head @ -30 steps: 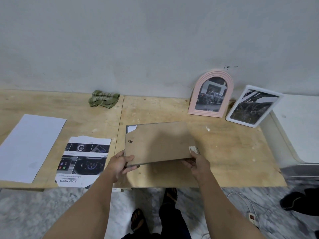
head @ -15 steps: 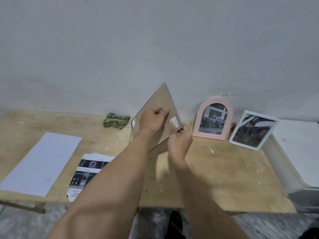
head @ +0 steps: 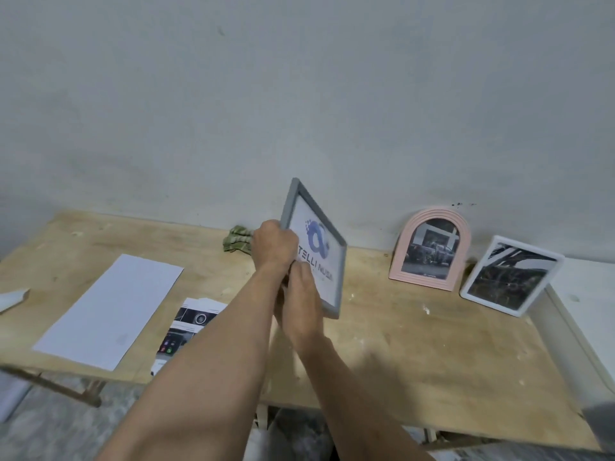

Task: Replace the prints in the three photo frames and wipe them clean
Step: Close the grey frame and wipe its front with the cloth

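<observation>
Fingers [head: 283, 234] of both hands grip the grey frame [head: 336, 261].
It stands tilted above the tabletop [head: 416, 344].

Plain grey-white plaster wall [head: 299, 94] takes up the whole top half, with a few dark specks on it over on the right. Below that is a scuffed plywood tabletop [head: 416, 344], pale paint or filler spots all over it, and a seam runs through it on the left side. A white cabinet or appliance top [head: 585, 294] butts up against the table's right edge. The floor [head: 60, 437] underneath looks like grey marbled tile. There's a small white object [head: 13, 297] at the far left edge, too cropped to tell what it is.
</observation>
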